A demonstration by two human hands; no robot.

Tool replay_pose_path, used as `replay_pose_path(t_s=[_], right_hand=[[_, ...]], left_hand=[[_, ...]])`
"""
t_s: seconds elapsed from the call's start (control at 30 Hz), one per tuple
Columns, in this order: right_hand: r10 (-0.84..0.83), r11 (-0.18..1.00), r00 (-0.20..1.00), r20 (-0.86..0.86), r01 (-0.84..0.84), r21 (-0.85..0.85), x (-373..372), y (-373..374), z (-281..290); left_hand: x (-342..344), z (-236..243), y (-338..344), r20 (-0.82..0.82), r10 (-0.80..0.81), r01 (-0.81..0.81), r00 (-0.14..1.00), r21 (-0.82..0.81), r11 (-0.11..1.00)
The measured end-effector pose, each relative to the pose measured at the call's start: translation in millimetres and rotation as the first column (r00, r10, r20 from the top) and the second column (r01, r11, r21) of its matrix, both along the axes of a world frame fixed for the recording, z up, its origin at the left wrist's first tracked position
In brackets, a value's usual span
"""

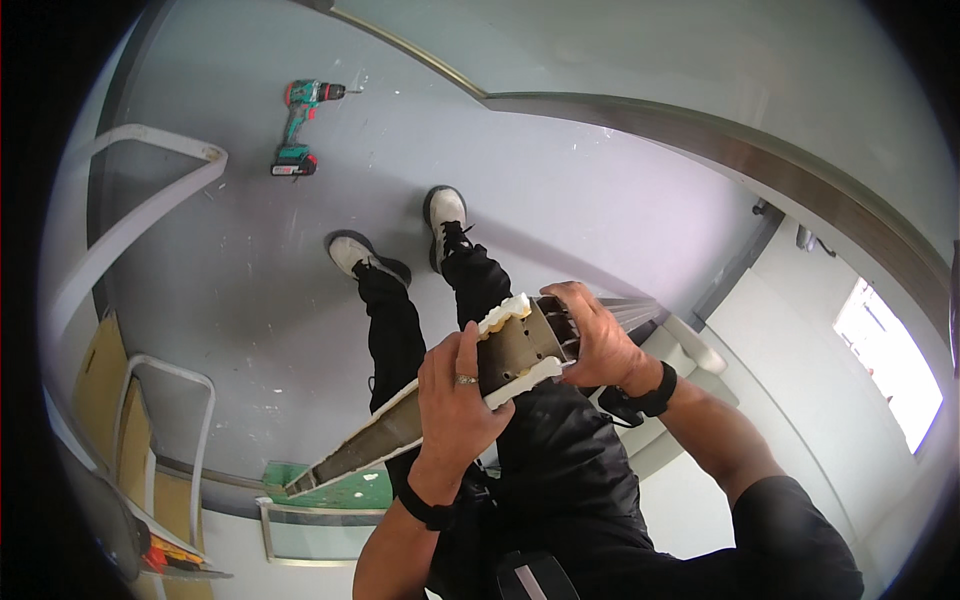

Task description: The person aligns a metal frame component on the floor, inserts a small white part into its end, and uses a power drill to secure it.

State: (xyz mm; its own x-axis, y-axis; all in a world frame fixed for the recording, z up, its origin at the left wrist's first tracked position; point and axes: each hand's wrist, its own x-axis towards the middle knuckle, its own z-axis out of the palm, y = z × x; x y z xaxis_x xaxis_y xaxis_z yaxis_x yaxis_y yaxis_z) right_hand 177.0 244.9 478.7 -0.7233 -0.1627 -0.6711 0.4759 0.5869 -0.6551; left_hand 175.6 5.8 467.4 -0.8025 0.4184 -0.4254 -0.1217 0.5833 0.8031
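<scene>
A long brownish-grey metal channel (508,353), with ragged white and yellowish foam along its edges, slants across my lap down to the lower left. My left hand (458,405) grips it near its upper end, fingers over one edge, a ring on one finger. My right hand (597,338) is closed around a grey ribbed metal profile (628,312) that meets the channel's upper end and points away to the right. Its palm hides much of that meeting place, so I cannot tell whether the two are joined.
On the grey floor (270,290) lies a green and red cordless drill (297,125). White tubular frames (130,220) with wooden boards (100,375) stand at left. A green board (345,488) lies under the channel's far end. A glass panel (700,50) edges the top right.
</scene>
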Motion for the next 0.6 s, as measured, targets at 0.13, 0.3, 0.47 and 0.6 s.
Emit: replay_pose_path(t_s=[0.13,0.3,0.47,0.6], right_hand=[[0.038,0.999,0.999,0.01,-0.038,-0.011,2,1,5],[0.05,0.999,0.998,0.041,-0.05,-0.002,2,2,10],[0.112,0.994,0.994,-0.007,-0.112,-0.012,3,7,14],[0.122,0.993,0.993,0.006,-0.122,0.008,1,3,14]], left_hand=[[-1,3,0,0.033,0.007,-0.008,0.999,0.025,1.0],[0,3,-3,0.067,-0.03,0.025,0.997,0.078,0.997],[-6,8,-7,0.103,-0.054,0.043,0.993,0.108,0.993],[1,7,-6,0.034,-0.063,0.06,0.997,0.079,0.995]])
